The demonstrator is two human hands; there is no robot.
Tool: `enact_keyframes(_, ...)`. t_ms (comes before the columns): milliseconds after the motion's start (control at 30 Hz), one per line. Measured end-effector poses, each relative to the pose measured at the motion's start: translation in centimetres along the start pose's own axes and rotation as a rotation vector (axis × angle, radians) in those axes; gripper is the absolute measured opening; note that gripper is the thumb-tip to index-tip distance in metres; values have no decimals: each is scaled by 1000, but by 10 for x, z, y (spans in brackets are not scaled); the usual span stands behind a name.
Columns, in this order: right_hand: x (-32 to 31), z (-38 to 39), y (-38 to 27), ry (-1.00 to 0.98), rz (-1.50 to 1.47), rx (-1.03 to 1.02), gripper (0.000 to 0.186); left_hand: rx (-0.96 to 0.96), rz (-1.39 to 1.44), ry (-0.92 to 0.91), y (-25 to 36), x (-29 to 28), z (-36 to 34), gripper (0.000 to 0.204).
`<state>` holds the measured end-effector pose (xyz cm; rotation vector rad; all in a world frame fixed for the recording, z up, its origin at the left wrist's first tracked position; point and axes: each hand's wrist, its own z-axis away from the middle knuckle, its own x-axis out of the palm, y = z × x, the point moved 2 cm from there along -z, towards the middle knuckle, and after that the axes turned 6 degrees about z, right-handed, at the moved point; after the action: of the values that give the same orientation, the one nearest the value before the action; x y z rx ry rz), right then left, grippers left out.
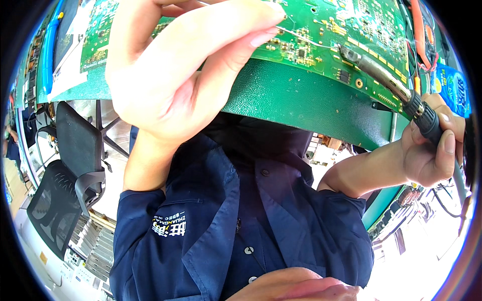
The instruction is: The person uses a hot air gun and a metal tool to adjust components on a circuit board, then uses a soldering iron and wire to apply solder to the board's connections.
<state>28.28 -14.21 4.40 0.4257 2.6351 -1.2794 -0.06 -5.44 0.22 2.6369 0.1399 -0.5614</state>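
A green circuit board (329, 62) with small chips and gold pads lies in front of me at the top of the view. My left hand (175, 75) is over its left part, pinching a thin silvery solder wire (311, 41) between thumb and forefinger. The wire runs right to the tip of a soldering iron (384, 75), which is at the board near a row of gold pads. Fingers of my right hand (432, 150) wrap round the iron's black grip. Faint smoke seems to rise by the tip. My left hand hides part of the board.
The board rests on a green work surface (301, 95). A blue-handled tool (49, 52) lies at the far left. To the right are an orange-red handled tool (420, 37), thin wires and a blue packet (454, 90). A black office chair (75, 135) stands at left.
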Motion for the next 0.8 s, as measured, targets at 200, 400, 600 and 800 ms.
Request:
enact_keyframes(200,1,0,0,-8,5,-14,24,38,40,-8,-4,0,2,24)
enact_keyframes(400,1,0,0,-14,23,-15,23,124,83,-2,-15,0,5,27)
enact_keyframes(600,4,0,-2,-8,43,-22,21,125,86,2,-15,0,5,26)
enact_keyframes(800,2,0,-1,-6,32,-29,21,118,72,0,-15,0,6,27)
